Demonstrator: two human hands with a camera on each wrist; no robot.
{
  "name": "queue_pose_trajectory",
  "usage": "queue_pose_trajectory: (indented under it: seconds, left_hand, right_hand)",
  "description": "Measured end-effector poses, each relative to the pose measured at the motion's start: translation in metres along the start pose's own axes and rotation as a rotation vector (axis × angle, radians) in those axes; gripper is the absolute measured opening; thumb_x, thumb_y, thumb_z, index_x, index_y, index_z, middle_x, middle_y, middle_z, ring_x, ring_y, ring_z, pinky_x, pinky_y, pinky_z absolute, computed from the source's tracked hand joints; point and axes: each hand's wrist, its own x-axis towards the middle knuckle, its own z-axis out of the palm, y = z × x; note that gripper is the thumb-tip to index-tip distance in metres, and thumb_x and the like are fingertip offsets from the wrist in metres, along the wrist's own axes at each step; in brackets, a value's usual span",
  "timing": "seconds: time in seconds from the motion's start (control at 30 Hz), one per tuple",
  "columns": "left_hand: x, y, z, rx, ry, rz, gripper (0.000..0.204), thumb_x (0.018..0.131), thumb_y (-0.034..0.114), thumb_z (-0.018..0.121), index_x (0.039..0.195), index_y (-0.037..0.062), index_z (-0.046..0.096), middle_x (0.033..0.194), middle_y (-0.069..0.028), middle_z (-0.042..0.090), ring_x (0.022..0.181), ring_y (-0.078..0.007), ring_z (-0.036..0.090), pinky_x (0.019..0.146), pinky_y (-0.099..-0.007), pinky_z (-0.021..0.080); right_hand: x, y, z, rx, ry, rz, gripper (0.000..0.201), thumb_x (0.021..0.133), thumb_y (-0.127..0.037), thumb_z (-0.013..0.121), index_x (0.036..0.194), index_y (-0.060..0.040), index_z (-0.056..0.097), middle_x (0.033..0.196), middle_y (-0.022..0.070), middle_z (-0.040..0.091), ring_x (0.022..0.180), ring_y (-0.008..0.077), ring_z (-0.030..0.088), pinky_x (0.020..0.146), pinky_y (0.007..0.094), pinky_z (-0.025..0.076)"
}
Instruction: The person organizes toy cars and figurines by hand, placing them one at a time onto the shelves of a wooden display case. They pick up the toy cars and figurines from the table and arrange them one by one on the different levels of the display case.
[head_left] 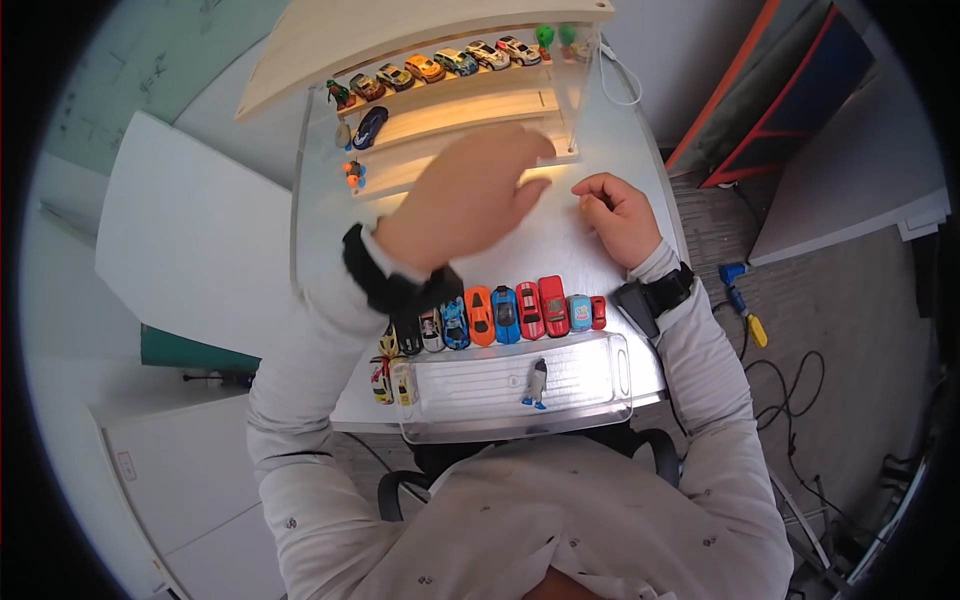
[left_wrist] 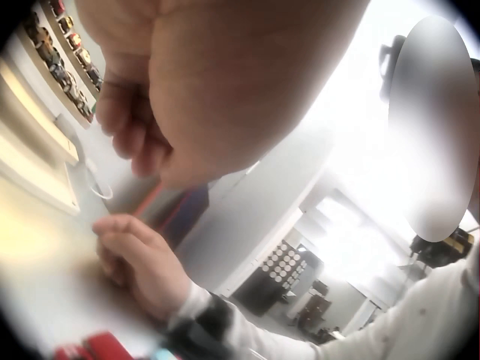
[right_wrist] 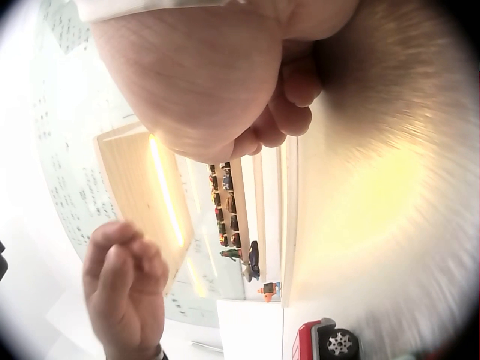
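Observation:
My left hand [head_left: 465, 195] hangs in front of a lit wooden display stand, its fingers loosely bent and nothing seen in them. Over the table to its right is my right hand [head_left: 622, 220], relaxed, thumb near the index finger, with no object visible in it. Several toy cars [head_left: 425, 68] line the stand's top step. One step down sits a dark blue toy car [head_left: 370, 128], and a small orange figure [head_left: 354, 174] stands at the lower left. Nearer my body, a row of toy cars includes an orange one [head_left: 481, 316] and a red one [head_left: 553, 306].
A clear plastic tray [head_left: 450, 385] lies at the table's near edge, holding a grey figure with blue feet [head_left: 537, 384]. Two more toy cars sit by its left end. The raised wooden lid [head_left: 420, 35] rises behind the stand. A white cable [head_left: 625, 75] hangs at the back right.

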Motion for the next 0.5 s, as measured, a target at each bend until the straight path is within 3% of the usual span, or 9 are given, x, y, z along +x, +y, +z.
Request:
queue_pose_trajectory:
  seconds: [0.03, 0.1, 0.2, 0.5]
  left_hand:
    - [0.014, -0.017, 0.006, 0.064, 0.080, 0.043, 0.027, 0.090, 0.016, 0.072, 0.113, 0.0027, 0.066, 0.097, -0.0127, 0.068, 0.083, -0.0309, 0.066, 0.076, -0.0401, 0.054]
    - [0.043, -0.040, 0.016, 0.161, 0.152, -0.063, 0.031, 0.092, 0.021, 0.071, 0.117, 0.0034, 0.065, 0.101, -0.0151, 0.069, 0.086, -0.0343, 0.068, 0.076, -0.0430, 0.054]
    - [0.088, -0.050, 0.018, 0.321, 0.009, -0.334, 0.038, 0.093, 0.027, 0.069, 0.122, 0.0046, 0.062, 0.105, -0.0181, 0.070, 0.093, -0.0375, 0.069, 0.077, -0.0451, 0.055]
    - [0.126, -0.115, 0.059, 0.597, 0.213, -0.118, 0.041, 0.094, 0.030, 0.064, 0.130, 0.0111, 0.057, 0.116, -0.0154, 0.070, 0.108, -0.0390, 0.066, 0.092, -0.0485, 0.052]
  right_hand:
    - [0.000, -0.001, 0.000, 0.003, 0.002, 0.001, 0.017, 0.096, -0.004, 0.059, 0.109, 0.0000, 0.068, 0.090, 0.0008, 0.068, 0.080, 0.0056, 0.059, 0.075, 0.0216, 0.049]
    - [-0.001, -0.003, 0.000, 0.006, 0.006, 0.002, 0.017, 0.096, -0.004, 0.059, 0.109, 0.0000, 0.068, 0.089, 0.0005, 0.067, 0.079, 0.0055, 0.058, 0.074, 0.0216, 0.048]
    - [0.000, 0.004, -0.001, -0.055, -0.014, -0.034, 0.017, 0.099, -0.006, 0.057, 0.113, -0.0011, 0.067, 0.086, -0.0023, 0.061, 0.074, 0.0044, 0.054, 0.067, 0.0216, 0.046]
    - [0.001, 0.001, 0.000, -0.025, 0.019, -0.040, 0.016, 0.095, -0.006, 0.061, 0.107, -0.0001, 0.069, 0.084, 0.0001, 0.065, 0.074, 0.0058, 0.055, 0.068, 0.0224, 0.048]
